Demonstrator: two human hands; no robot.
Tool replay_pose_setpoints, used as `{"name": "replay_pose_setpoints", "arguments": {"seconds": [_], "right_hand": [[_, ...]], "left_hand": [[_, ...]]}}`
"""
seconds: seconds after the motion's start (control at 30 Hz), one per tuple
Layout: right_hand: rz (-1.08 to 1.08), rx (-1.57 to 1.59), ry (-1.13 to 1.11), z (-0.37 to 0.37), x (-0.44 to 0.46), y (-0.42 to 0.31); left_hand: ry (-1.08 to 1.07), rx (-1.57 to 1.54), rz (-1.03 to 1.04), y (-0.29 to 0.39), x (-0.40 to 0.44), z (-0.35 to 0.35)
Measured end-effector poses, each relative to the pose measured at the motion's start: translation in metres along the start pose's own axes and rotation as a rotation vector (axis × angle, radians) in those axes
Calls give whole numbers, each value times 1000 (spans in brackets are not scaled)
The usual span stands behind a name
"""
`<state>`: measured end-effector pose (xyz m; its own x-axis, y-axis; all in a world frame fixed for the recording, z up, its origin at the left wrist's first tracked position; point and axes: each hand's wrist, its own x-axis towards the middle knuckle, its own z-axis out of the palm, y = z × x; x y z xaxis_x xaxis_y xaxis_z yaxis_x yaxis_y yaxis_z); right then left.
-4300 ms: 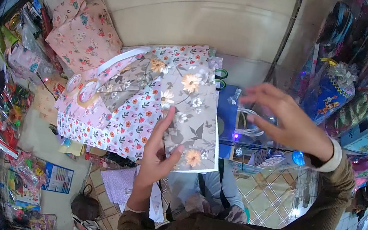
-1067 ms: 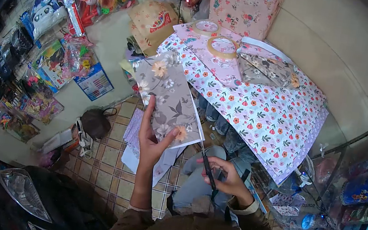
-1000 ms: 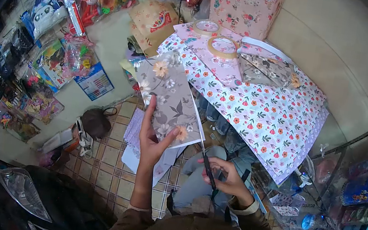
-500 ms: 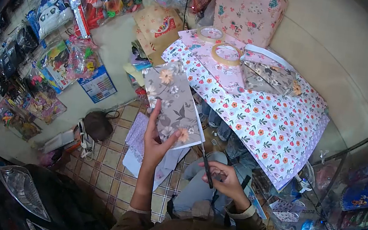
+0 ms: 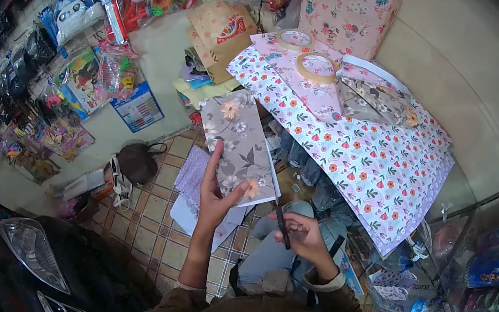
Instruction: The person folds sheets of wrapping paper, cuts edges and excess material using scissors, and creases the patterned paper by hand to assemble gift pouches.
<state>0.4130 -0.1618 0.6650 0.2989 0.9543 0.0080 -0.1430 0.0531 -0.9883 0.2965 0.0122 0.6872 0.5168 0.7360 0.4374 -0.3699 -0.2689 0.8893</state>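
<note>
A folded sheet of grey floral paper [image 5: 241,145] with white inner faces is in my left hand [image 5: 214,199]. The thumb presses on its front near the lower edge, and the fingers lie along the left side and behind it. My right hand [image 5: 308,239] is closed around a pair of dark-handled scissors [image 5: 283,227]. Their blades point up to the paper's lower right corner; whether the paper lies between them I cannot tell.
Flowered wrapping paper [image 5: 350,171] covers a surface ahead, bearing two tape rolls [image 5: 316,67] and a folded grey floral piece [image 5: 377,102]. A pink floral package [image 5: 348,16] stands behind. Lilac paper [image 5: 192,173] lies on the tiled floor; packaged goods [image 5: 134,106] hang left.
The view has shifted slightly, so the surroundings appear farther right. Both hands keep their hold on the paper and the scissors, with the blades still at the same corner.
</note>
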Motion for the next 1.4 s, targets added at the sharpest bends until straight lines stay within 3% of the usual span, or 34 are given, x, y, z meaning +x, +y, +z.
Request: {"name": "replay_pose_setpoints", "arguments": {"seconds": [0.53, 0.63, 0.73, 0.87, 0.97, 1.07, 1.4], "right_hand": [[15, -29, 53, 1, -2, -7], [30, -38, 42, -1, -3, -6], [-6, -38, 15, -7, -5, 2], [14, -64, -27, -12, -9, 5], [-21, -233, -46, -14, -11, 16], [-43, -152, -59, -11, -12, 19], [-21, -63, -60, -17, -9, 16]], "left_hand": [[-4, -80, -120, -2, -5, 4], [3, 62, -2, -10, -7, -3], [73, 48, 21, -17, -4, -16], [208, -167, -140, 7, 4, -10], [124, 22, -129, -2, 5, -18], [80, 84, -119, 1, 4, -11], [52, 7, -131, 0, -11, 3]]}}
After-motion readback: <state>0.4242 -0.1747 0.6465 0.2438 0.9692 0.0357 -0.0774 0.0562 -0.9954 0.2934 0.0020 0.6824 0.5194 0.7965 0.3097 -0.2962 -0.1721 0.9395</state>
